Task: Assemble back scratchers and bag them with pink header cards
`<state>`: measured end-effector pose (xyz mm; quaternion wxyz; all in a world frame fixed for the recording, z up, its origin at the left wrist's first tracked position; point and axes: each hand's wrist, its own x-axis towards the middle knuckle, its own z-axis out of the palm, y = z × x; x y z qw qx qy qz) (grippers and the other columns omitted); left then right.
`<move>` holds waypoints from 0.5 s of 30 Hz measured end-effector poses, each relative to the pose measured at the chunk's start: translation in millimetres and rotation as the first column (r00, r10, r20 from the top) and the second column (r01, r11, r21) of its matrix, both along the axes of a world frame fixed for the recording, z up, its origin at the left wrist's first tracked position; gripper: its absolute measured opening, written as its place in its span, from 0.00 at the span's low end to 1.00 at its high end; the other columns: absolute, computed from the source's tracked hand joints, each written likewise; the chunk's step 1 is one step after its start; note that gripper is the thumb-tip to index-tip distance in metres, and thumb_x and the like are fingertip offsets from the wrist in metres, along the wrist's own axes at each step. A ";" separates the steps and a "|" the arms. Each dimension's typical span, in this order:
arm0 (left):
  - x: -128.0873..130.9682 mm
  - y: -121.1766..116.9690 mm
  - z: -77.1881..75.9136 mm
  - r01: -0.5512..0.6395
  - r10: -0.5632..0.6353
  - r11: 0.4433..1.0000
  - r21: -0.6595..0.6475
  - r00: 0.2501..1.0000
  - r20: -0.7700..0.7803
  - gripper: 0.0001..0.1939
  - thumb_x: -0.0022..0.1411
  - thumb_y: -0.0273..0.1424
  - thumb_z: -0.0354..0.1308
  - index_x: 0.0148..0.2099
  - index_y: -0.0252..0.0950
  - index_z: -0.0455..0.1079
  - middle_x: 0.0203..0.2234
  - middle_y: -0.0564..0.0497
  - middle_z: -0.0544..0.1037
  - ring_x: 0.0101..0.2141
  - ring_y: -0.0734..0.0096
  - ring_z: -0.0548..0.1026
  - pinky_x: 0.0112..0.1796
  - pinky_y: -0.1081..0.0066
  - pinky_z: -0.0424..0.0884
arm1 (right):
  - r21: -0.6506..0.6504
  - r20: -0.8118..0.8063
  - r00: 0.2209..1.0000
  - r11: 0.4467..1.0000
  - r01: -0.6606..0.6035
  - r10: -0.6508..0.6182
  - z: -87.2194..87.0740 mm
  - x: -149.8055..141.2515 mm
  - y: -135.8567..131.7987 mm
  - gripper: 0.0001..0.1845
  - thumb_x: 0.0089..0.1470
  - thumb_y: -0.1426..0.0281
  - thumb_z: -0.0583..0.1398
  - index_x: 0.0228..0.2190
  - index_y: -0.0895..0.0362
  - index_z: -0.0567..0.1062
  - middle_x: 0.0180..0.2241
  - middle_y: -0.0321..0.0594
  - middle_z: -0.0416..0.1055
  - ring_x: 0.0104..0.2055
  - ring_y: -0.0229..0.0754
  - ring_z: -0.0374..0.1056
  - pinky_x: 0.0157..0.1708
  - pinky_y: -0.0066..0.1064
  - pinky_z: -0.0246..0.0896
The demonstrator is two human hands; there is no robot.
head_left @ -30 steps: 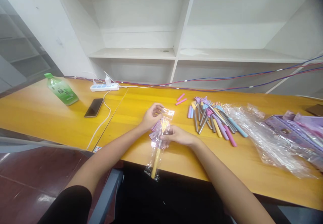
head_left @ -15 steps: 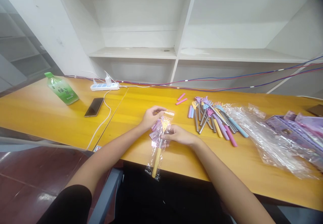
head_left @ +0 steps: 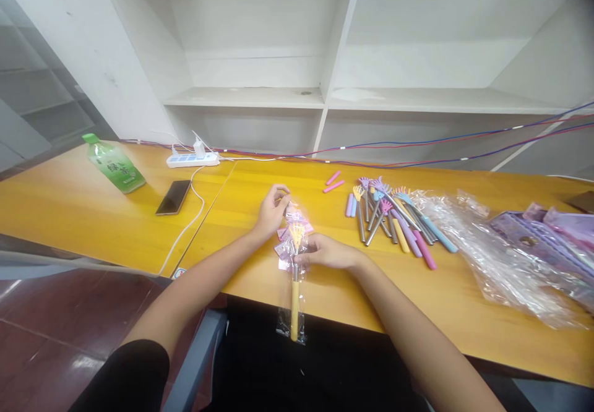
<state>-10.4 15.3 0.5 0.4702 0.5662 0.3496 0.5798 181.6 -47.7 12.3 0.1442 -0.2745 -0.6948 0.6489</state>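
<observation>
A back scratcher with a yellow claw head, a metal rod and a yellow handle (head_left: 295, 310) lies inside a clear plastic bag (head_left: 282, 313), its handle end reaching past the table's front edge. My right hand (head_left: 329, 251) grips the scratcher through the bag, at the rod just below the claw. At the bag's top end, my left hand (head_left: 273, 211) is closed, thumb and fingers pinching the plastic edge. Pink-purple printed cards (head_left: 282, 250) lie on the table under the bag, partly covered by it.
Right of my hands lies a pile of back scratchers (head_left: 385, 214), then clear plastic bags (head_left: 487, 257) and a purple printed box (head_left: 533, 239). Two pink tubes (head_left: 333, 182) lie behind. A green bottle (head_left: 114, 163), phone (head_left: 173, 197) and power strip (head_left: 192, 159) are at the left.
My left hand has shifted slightly up and left at the bag's top. The bagged back scratcher has swung from a slant to nearly straight and moved slightly toward me.
</observation>
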 end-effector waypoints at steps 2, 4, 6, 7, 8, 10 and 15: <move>-1.0 0.0 0.8 0.014 -0.014 1.000 -0.014 0.999 -0.032 0.10 0.69 0.40 0.59 0.41 0.39 0.68 0.28 0.56 0.69 0.23 0.78 0.69 0.26 0.75 0.66 | -0.009 -0.016 1.000 1.000 0.001 -0.001 -1.5 0.1 0.5 0.28 0.54 0.49 0.71 0.43 0.61 0.83 0.40 0.44 0.82 0.37 0.41 0.74 0.38 0.33 0.71; -1.2 -0.5 1.4 0.036 -0.039 0.998 -0.044 0.997 -0.071 0.09 0.69 0.37 0.57 0.38 0.37 0.70 0.30 0.54 0.72 0.25 0.77 0.71 0.28 0.75 0.68 | -0.018 -0.024 1.000 1.000 0.000 -0.001 -2.7 0.4 1.0 0.28 0.54 0.49 0.71 0.42 0.61 0.83 0.40 0.44 0.82 0.36 0.41 0.74 0.38 0.33 0.71; -0.3 -1.7 2.0 0.055 -0.062 0.995 -0.086 0.995 -0.084 0.09 0.68 0.36 0.56 0.40 0.36 0.73 0.34 0.51 0.76 0.29 0.75 0.73 0.30 0.75 0.69 | -0.012 -0.024 1.000 1.000 0.004 -0.005 -3.0 0.9 1.4 0.29 0.54 0.48 0.71 0.43 0.61 0.83 0.40 0.44 0.82 0.37 0.41 0.74 0.39 0.33 0.71; 0.4 -2.6 2.3 0.066 -0.075 0.992 -0.104 0.994 -0.082 0.10 0.67 0.36 0.56 0.42 0.36 0.75 0.37 0.50 0.77 0.31 0.74 0.74 0.31 0.75 0.70 | -0.002 -0.019 1.000 1.000 0.008 -0.008 -2.8 1.2 1.6 0.29 0.54 0.48 0.71 0.44 0.61 0.83 0.41 0.45 0.82 0.37 0.42 0.74 0.39 0.33 0.71; 1.4 -3.7 2.6 0.083 -0.093 0.990 -0.115 0.992 -0.082 0.11 0.67 0.36 0.57 0.45 0.36 0.76 0.39 0.48 0.78 0.33 0.73 0.75 0.32 0.75 0.71 | 0.010 -0.013 1.000 1.000 0.013 -0.013 -2.5 1.4 1.6 0.29 0.54 0.48 0.71 0.45 0.60 0.83 0.40 0.44 0.82 0.37 0.42 0.74 0.39 0.33 0.71; 4.0 -6.7 2.7 0.141 -0.152 0.984 -0.109 0.983 -0.099 0.14 0.65 0.37 0.61 0.49 0.36 0.76 0.44 0.46 0.79 0.37 0.71 0.76 0.37 0.73 0.74 | 0.032 0.000 1.000 0.999 0.025 -0.025 -1.7 1.6 1.5 0.30 0.55 0.47 0.70 0.46 0.60 0.83 0.39 0.44 0.82 0.36 0.42 0.74 0.39 0.34 0.71; 11.9 -15.6 -0.4 0.238 -0.253 0.963 -0.125 0.959 -0.125 0.32 0.55 0.32 0.71 0.62 0.37 0.72 0.54 0.43 0.77 0.38 0.72 0.78 0.41 0.71 0.75 | 0.077 0.030 0.995 0.992 0.097 -0.099 -2.1 1.3 2.4 0.27 0.54 0.47 0.70 0.38 0.59 0.82 0.32 0.41 0.79 0.33 0.42 0.72 0.38 0.35 0.69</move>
